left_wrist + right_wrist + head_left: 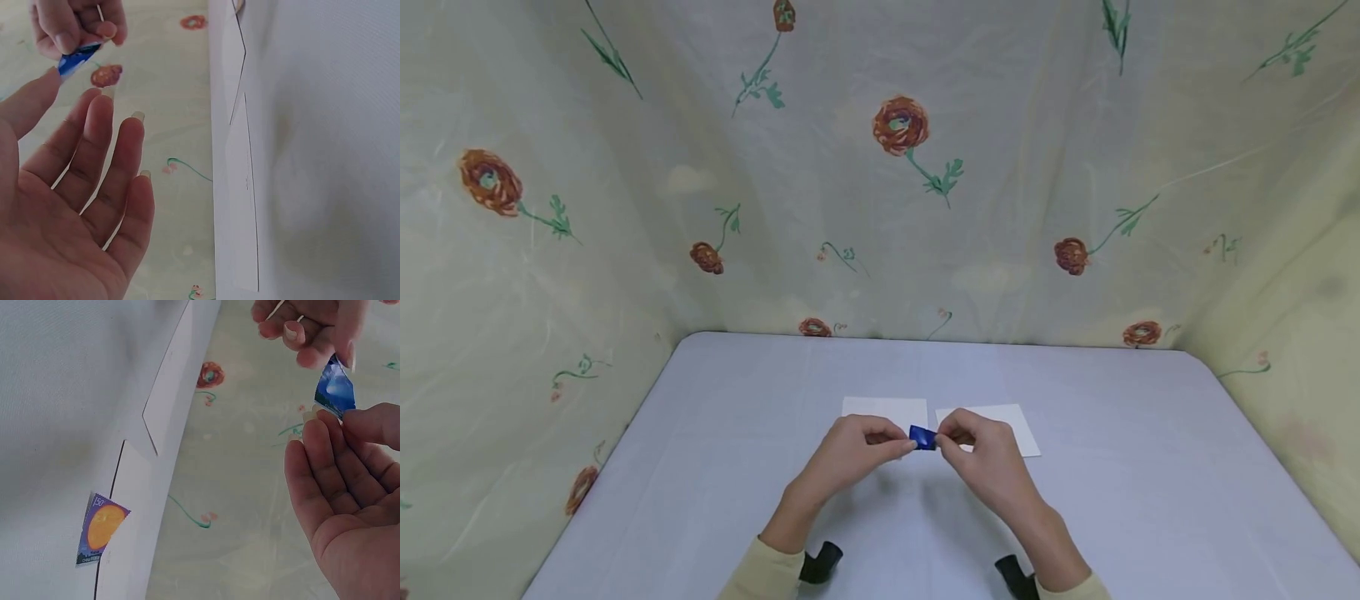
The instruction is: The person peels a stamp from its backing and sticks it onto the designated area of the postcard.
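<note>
One pale cloth printed with rust-red flowers and green stems [985, 183] hangs round the left, back and right of a broad, white-topped bench [700, 458]. From the left, a cream sleeve [767, 571] comes in with a short black cylindrical fitting [822, 564] beside its cuff, and the left hand [856, 450] reaches out of it, thumb and finger pinching the left end of a small, glossy blue, stamp-like piece of paper [923, 437], its other fingers loosely spread. Beyond that hand lies a flat white rectangular card [883, 406]. The blue piece is at the middle, held up off the bench between both hands. Just to its right, the right hand [988, 458] pinches the other end between thumb and finger. Behind this hand, a second white card [1018, 425] lies slightly turned; the right wrist view shows a purple-edged paper stamp with an orange oval [103, 528] across its near edge. Another black fitting [1017, 575] sits by the right cuff [1075, 590], also cream
</note>
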Demonstrator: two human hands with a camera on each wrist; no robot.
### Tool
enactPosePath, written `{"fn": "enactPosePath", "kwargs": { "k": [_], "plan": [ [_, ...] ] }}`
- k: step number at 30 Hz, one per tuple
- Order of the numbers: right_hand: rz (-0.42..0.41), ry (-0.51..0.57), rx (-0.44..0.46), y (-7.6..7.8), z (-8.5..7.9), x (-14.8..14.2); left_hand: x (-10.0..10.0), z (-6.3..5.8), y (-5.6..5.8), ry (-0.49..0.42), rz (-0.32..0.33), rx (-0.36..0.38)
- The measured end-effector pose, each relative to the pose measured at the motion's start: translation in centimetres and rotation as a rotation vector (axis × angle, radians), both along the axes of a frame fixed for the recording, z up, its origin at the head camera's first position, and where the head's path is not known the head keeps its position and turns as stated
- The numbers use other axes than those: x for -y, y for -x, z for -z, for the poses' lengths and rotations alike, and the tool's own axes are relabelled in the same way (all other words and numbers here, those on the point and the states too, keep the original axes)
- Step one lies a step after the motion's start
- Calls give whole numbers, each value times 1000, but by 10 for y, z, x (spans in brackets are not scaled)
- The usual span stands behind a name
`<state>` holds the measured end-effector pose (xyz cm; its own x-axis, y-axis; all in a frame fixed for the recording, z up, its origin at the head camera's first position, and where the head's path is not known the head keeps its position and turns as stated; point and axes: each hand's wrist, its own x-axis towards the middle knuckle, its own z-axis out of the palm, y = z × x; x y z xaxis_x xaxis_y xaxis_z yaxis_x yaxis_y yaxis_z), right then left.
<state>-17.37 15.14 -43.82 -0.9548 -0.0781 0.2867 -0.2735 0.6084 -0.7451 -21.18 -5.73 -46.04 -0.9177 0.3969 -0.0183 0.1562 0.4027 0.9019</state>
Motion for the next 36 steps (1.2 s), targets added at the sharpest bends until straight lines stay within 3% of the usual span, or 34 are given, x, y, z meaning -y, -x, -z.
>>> {"fn": "enactPosePath", "kwargs": {
  "k": [7,14,23,36],
  "plan": [
    [-17,16,13,-1,-3,-1,0,-3,-3,-9,3,-25],
    [-26,23,22,-2,-4,-2,-2,-4,-3,6,8,-105],
    [-60,123,139,-4,-8,-5,-3,-2,-4,-24,5,-167],
    [-114,179,182,-4,-10,-10,-4,-3,-4,-83,7,-221]
  ]
}}
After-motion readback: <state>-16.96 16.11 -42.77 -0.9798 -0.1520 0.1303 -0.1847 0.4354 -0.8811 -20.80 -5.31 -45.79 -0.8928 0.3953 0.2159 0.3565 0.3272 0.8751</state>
